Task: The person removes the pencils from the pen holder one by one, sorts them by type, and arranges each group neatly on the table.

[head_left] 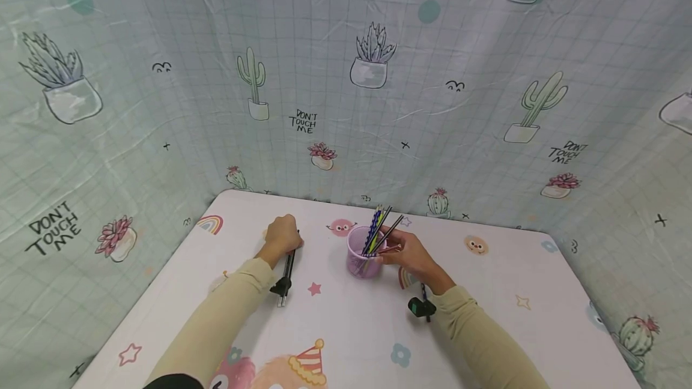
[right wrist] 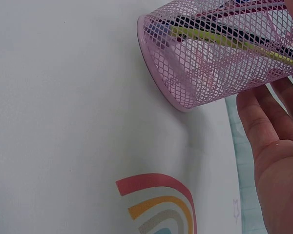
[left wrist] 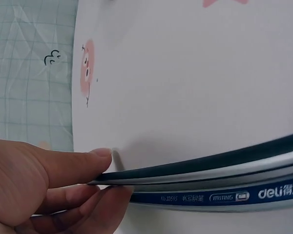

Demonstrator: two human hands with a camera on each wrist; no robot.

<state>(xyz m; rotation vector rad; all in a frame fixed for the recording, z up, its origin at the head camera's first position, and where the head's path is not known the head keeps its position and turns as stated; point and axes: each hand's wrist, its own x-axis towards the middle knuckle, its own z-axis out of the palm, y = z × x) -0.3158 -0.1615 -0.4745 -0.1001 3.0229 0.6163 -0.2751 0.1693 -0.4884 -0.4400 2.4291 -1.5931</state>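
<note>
My left hand [head_left: 283,236] pinches a small bunch of pencils [head_left: 290,266] by their far ends, thumb against fingers. In the left wrist view, the bunch has a dark green and silver pencil [left wrist: 200,165] beside a blue one [left wrist: 219,197] printed "deli". A pink mesh pen cup [head_left: 357,263] stands right of centre, and my right hand [head_left: 413,254] holds it from the right side. Several pencils lean in the cup, among them a yellow-green one [right wrist: 224,40]. The right wrist view shows fingers [right wrist: 256,117] curved along the mesh. Whether the cup's base touches the table cannot be told.
A white table [head_left: 351,323] with printed cartoon figures spreads around both hands. Cloth with cactus prints [head_left: 324,89] hangs behind the table and along its sides. Small dark wrist cameras [head_left: 421,307] sit by the forearms.
</note>
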